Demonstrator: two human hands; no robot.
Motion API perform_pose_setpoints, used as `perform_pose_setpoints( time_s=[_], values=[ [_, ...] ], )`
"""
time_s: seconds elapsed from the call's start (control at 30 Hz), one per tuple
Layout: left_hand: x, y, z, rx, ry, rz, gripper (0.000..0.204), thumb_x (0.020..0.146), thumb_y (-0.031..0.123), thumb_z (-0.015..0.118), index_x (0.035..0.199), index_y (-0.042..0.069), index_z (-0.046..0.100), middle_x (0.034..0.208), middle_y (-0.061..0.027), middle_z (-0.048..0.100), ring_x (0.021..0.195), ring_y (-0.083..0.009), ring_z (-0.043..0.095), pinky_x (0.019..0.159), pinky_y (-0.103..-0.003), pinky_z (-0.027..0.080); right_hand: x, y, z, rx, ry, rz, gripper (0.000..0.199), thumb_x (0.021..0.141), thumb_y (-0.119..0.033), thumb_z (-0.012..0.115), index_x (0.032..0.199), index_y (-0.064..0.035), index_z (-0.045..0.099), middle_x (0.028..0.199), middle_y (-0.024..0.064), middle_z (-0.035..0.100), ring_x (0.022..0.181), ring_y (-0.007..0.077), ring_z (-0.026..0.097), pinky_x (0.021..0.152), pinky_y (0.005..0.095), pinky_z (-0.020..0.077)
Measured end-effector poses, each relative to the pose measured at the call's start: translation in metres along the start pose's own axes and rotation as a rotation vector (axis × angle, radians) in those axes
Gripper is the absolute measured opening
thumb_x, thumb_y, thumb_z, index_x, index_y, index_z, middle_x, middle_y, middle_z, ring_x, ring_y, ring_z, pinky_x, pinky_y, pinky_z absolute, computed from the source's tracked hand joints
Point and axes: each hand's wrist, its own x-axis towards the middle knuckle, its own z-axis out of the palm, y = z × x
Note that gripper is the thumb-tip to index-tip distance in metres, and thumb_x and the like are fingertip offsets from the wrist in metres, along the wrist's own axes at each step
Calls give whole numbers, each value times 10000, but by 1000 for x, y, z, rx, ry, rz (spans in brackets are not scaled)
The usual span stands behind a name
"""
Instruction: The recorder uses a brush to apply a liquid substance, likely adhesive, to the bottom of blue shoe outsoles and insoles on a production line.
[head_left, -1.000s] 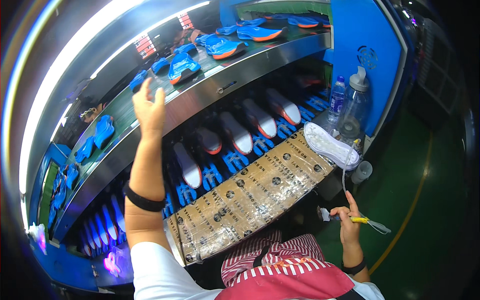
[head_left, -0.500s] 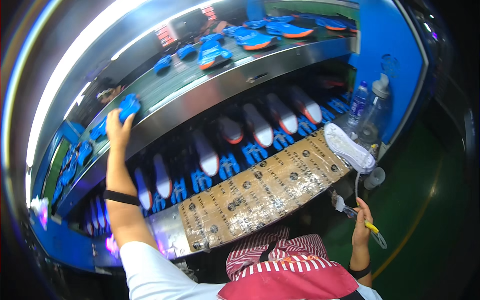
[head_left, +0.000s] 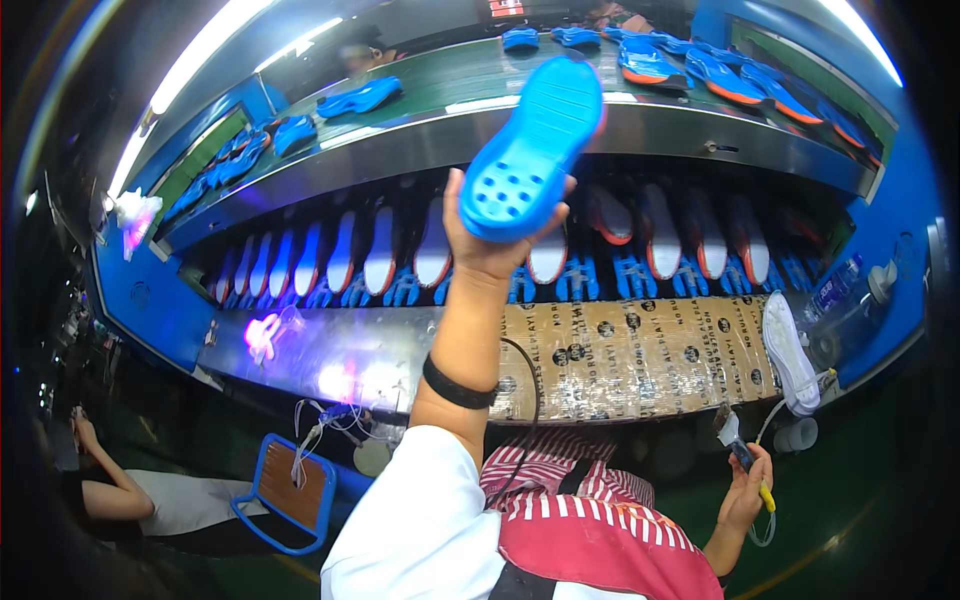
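Note:
My left hand (head_left: 490, 245) is raised at the centre, its fingers wrapped round the heel end of a blue shoe sole (head_left: 545, 140). Small holes dot the sole's lower part, and its ribbed end points up and away. Low on the right, my right hand (head_left: 745, 492) grips a brush (head_left: 733, 440) with pale bristles and a dark handle. A thin clear tube and something yellow run along that handle. Just beyond the brush, a white shoe sole (head_left: 792, 360) rests at the right end of the cardboard (head_left: 640, 350).
An upper conveyor belt (head_left: 450, 80) carries several blue soles with orange edges. Below it, white-faced soles (head_left: 660, 235) stand in a row above blue holders. Bottles (head_left: 835, 285) stand at the right. A blue-framed stool (head_left: 290, 490) and another person's arm (head_left: 110, 475) are at lower left.
My left hand has lifted a blue sole off the upper belt and brought it towards me. The view has turned left. My right hand still holds the brush.

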Motion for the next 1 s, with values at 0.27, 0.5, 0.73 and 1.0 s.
perform_pose_setpoints(
  time_s=[0.27,0.5,0.73,1.0],
  values=[
    [-83,-88,-17,63,90,-36,834,760,501,520,1357,-1,225,1313,-294,315,1184,-428,387,846,-550,455,-18,0,11,-6,-11,66,326,743,-96,667,1007,51,546,890,118,590,815,193,580,796,290,448],
    [-192,-124,-64,-36,501,-374,834,726,491,535,1354,16,260,1317,-264,352,1199,-418,381,877,-576,417,-21,6,29,-78,-35,99,236,742,-53,617,939,67,566,855,130,598,771,191,593,762,295,481],
    [-242,-147,-71,-158,570,-492,811,710,437,573,1337,9,290,1320,-227,369,1198,-422,383,926,-563,381,-5,18,62,-86,-257,149,200,754,-28,612,935,53,589,854,118,635,769,156,616,738,250,486],
    [-246,-169,-69,-142,531,-542,786,782,556,460,1339,28,294,1299,-220,395,1168,-400,421,923,-521,406,-8,16,92,50,-288,209,192,769,-27,618,942,53,588,868,109,637,777,127,606,746,233,472]
  ],
)
